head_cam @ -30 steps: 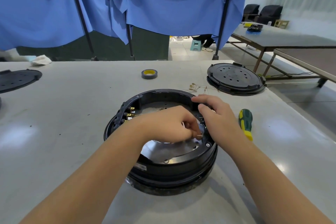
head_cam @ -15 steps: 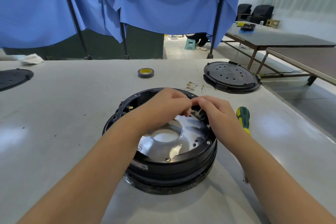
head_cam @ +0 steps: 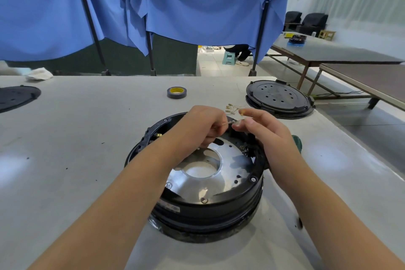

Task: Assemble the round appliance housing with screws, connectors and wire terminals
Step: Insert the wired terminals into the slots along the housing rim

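Note:
The round black housing with a shiny metal plate inside sits on the table right in front of me. Above its far rim my left hand pinches a thin pale wire with curled fingers. My right hand pinches the wire's small clear-sleeved terminal end between thumb and fingertips. Several more loose wires with brass terminals lie on the table just beyond the hands.
A black round lid lies at the back right, another black lid at the far left. A tape roll sits mid-table. A green-handled screwdriver is partly hidden behind my right hand. Table edge runs along the right.
Both hands have risen from inside the housing to above its far rim, now pulling a wire taut between them. The metal plate has come into view.

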### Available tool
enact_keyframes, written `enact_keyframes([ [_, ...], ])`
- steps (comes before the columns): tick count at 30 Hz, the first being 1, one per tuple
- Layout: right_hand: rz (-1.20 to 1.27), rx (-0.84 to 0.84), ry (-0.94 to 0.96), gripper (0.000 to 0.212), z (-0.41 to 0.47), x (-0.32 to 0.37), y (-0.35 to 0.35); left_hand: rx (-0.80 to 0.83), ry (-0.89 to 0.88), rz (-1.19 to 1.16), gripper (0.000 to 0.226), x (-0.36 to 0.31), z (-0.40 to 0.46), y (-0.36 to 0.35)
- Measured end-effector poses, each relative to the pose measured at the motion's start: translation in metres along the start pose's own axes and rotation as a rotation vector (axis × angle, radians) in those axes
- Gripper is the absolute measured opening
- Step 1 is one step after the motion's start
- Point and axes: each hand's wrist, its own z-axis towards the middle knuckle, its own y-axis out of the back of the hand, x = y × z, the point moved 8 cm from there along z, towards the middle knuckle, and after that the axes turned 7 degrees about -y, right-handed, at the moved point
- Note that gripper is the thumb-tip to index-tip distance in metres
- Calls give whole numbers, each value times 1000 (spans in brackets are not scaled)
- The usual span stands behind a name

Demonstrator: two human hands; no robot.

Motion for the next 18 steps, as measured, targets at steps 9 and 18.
enact_keyframes([
  [9, 88, 99, -69, 26, 0, 1, 0, -26, -387, -81, 23, -5, -10, -1],
  [18, 68, 97, -72, 19, 1, -1, 4, -69, -384, -85, 25, -6, -13, 3],
])
